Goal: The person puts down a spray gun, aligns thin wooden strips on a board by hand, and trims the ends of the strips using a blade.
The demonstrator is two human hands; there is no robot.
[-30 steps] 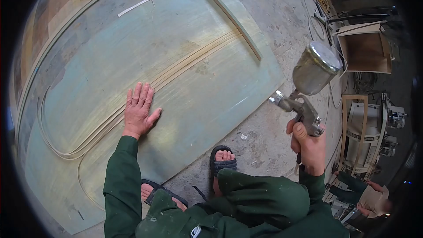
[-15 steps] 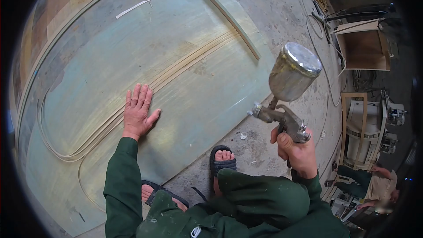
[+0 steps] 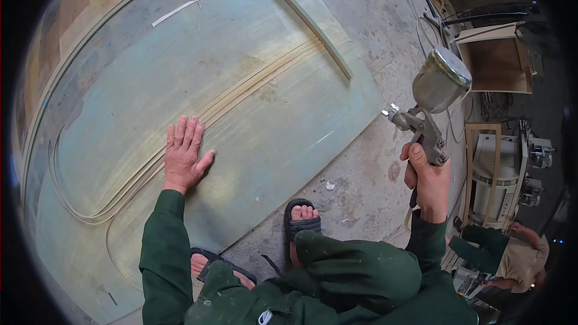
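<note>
My left hand (image 3: 184,155) lies flat, fingers stretched out, on several thin wooden strips (image 3: 241,95). The strips run side by side across a pale green board (image 3: 289,132) on the floor, and their near-left ends curl round in loops. In my right hand (image 3: 426,174) is a spray gun (image 3: 421,129), gripped by its handle, with a metal cup (image 3: 441,81) on top. The gun is over the floor to the right of the board, its nozzle towards the board. A long bar (image 3: 304,18) lies across the far ends of the strips.
A white strip (image 3: 183,9) lies at the board's far edge. To the right are a wooden box (image 3: 497,60), a wooden frame (image 3: 469,174), a machine (image 3: 497,171) and hoses (image 3: 418,30). Another person (image 3: 521,256) bends at the lower right. My sandalled foot (image 3: 303,219) is beside the board.
My right hand has moved the spray gun to the right and slightly up, away from the board. My left hand remains flat on the strips. The other person has shifted a little.
</note>
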